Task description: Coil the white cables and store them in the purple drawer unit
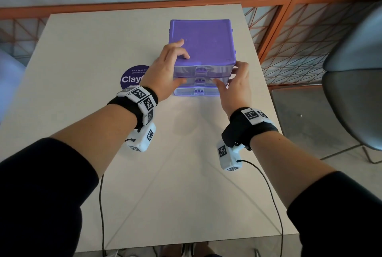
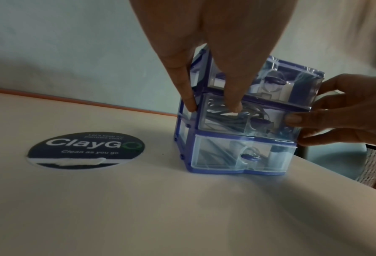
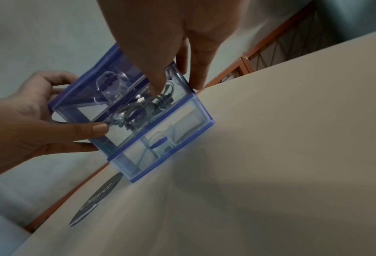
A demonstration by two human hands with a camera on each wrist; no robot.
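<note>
The purple drawer unit (image 1: pixel 202 39) (image 2: pixel 224 136) (image 3: pixel 160 131) stands on the table with three clear drawers, all pushed in. Coiled white cables (image 2: pixel 222 119) (image 3: pixel 143 107) show through the front of the middle drawer (image 1: pixel 201 81). My left hand (image 1: pixel 177 68) (image 2: pixel 211 107) holds the unit's front left corner, fingers curled over the top and thumb on the middle drawer's front. My right hand (image 1: pixel 231 74) (image 3: pixel 176 84) holds the front right corner, thumb on the same drawer front and fingers round the right side.
A round dark ClayGo sticker (image 1: pixel 134 77) (image 2: pixel 86 149) lies on the table (image 1: pixel 103 50) left of the unit. An orange wire fence (image 1: pixel 310 39) runs behind the table. A grey chair (image 1: pixel 355 70) stands at the right. Thin black leads (image 1: pixel 268 184) trail from both wrists.
</note>
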